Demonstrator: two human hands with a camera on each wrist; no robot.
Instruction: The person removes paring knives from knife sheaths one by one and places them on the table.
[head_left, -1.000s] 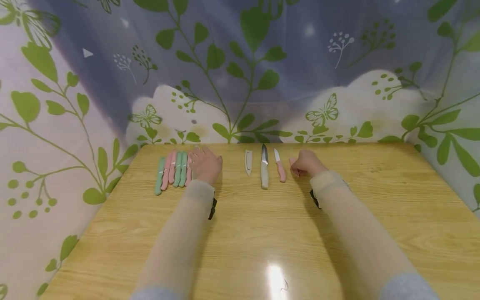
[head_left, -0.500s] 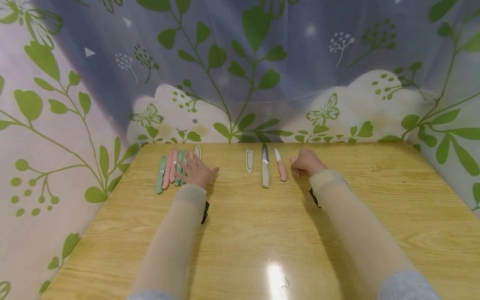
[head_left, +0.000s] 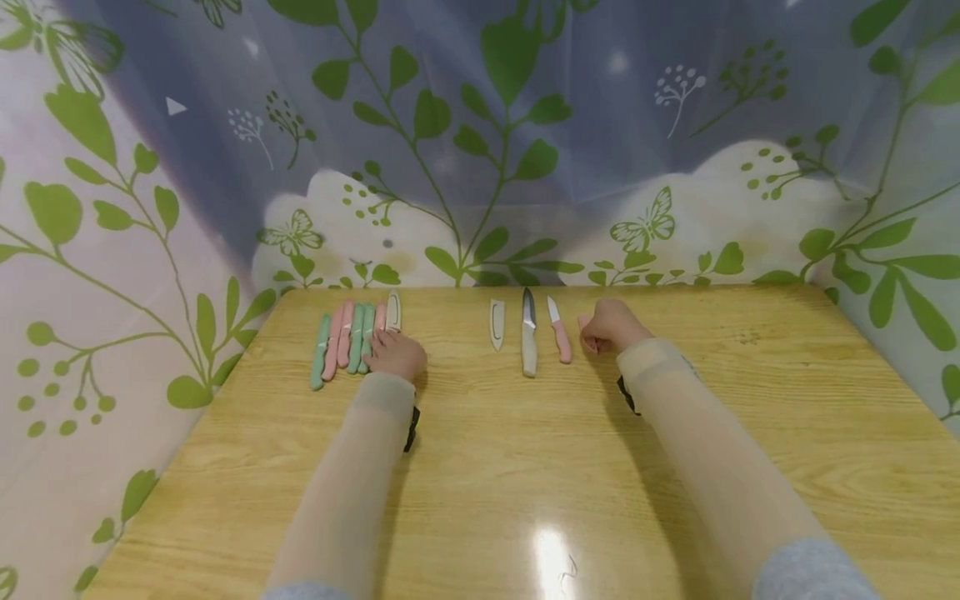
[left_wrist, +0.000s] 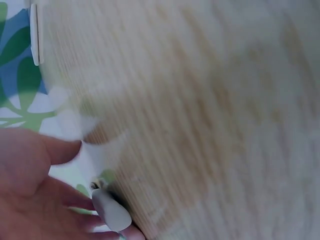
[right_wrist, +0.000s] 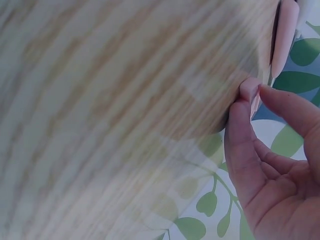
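My left hand (head_left: 399, 354) is over the near end of a white sheathed knife (head_left: 393, 310), the rightmost of a row. In the left wrist view its thumb stands apart from the white handle (left_wrist: 112, 212), while the other fingers lie beside and behind it. My right hand (head_left: 617, 323) pinches a small pink sheath (right_wrist: 250, 89) between thumb and fingers at the table. To its left lie an unsheathed pink-handled knife (head_left: 560, 333), a larger knife with a white handle (head_left: 529, 337) and bare blade, and an off-white sheath (head_left: 497, 325). My right fingers partly hide the pink sheath.
Several pink and green sheathed knives (head_left: 341, 342) lie side by side at the back left of the wooden table (head_left: 480, 450). A leaf-patterned curtain (head_left: 465, 150) hangs along the table's back edge.
My left hand first drew back toward me with spread fingers, uncovering the white sheathed knife. Its fingers now come closer together at that knife's near end. My right hand keeps its place.
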